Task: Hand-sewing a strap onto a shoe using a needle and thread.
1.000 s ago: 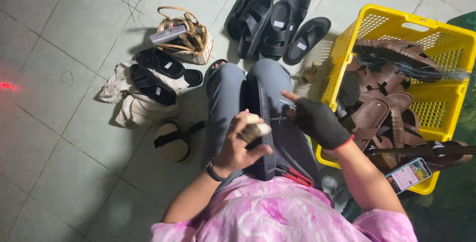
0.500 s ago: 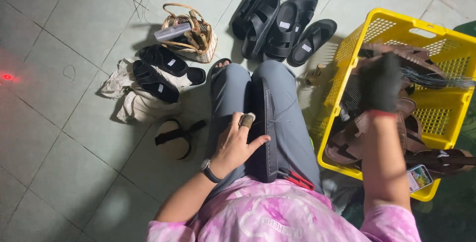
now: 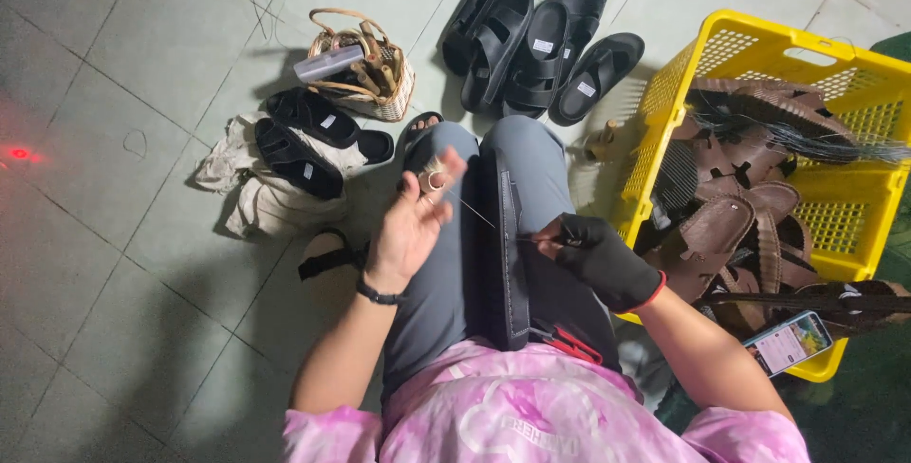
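Hands working over lap: left hand (image 3: 413, 221) raised, fingers partly curled, pinching thread (image 3: 472, 211) taut; gloved right hand (image 3: 600, 256) closed, gripping black sole (image 3: 505, 254) lying along thigh. Keeping thread tight and sole steady likely helping stitches sit evenly. Woven basket (image 3: 365, 69) holding small items; yellow crate (image 3: 835, 140) holding brown sandals (image 3: 726, 226).

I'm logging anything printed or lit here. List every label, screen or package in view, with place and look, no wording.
Phone: lies in the yellow crate's near corner, a rectangular lit screen with pale and coloured patches.
Insole labels: small white rectangles on the black sandals in the row at the top.
More labels: small white tags on the two black sandals lying on the pale cloth, left.
No packages show.
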